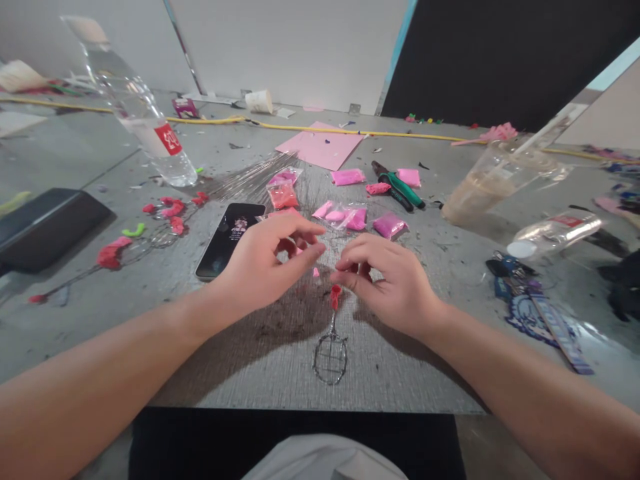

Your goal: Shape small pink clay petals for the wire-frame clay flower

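A small racket shape of twisted wire (pixel 331 360) lies on the table in front of me, its round head toward me. Red clay (pixel 335 297) covers the far end of its handle. My right hand (pixel 387 283) is just beyond that end, thumb and fingers pinched together; whatever is between them is too small to make out. My left hand (pixel 270 257) hovers to the left, fingers curled, with a gap between thumb and forefinger and nothing visible in it. A tiny pink bit of clay (pixel 316 272) rests between the hands.
Beyond my hands lie pink clay packets (pixel 390 225), green-handled pliers (pixel 403 189) and a bundle of thin wires (pixel 255 175). A phone (pixel 227 243) is beside my left hand. A water bottle (pixel 145 120) stands left; a drink cup (pixel 480 180) stands right.
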The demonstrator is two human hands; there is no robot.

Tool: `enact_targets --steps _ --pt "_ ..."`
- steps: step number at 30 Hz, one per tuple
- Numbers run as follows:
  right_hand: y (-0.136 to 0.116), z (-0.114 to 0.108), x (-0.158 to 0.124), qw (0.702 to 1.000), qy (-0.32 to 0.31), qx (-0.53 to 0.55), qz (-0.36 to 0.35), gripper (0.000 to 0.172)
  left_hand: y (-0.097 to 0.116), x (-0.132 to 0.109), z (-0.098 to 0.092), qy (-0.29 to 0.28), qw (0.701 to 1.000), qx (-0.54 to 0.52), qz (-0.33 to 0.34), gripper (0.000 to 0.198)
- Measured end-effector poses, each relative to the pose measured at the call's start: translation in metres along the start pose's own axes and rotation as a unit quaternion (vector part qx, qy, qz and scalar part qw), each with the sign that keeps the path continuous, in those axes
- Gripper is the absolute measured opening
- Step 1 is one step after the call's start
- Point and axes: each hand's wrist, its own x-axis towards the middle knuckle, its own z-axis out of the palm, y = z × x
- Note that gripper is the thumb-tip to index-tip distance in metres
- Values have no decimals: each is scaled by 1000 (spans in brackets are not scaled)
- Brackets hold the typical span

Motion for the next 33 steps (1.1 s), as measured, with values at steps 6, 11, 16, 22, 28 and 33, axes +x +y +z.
enact_targets --steps 6,11,16,22,28,33 --pt "-16 -2 -4 992 31 4 -121 13 14 -12 6 -162 931 -317 -81 9" --pt "-17 -4 -5 992 35 15 -124 17 13 -13 5 -179 897 -390 -108 9" --pt "-17 -4 -5 992 39 21 -122 17 16 -13 4 -186 905 -361 -127 13" --pt "-12 -3 -2 991 25 45 -123 15 12 -14 7 -182 903 -343 -181 14" --pt "-12 -3 0 993 9 85 -83 18 8 -13 7 -186 903 -337 -193 9" --pt "-11 -5 2 992 -9 104 -64 13 9 -14 6 -209 901 -332 -184 6"
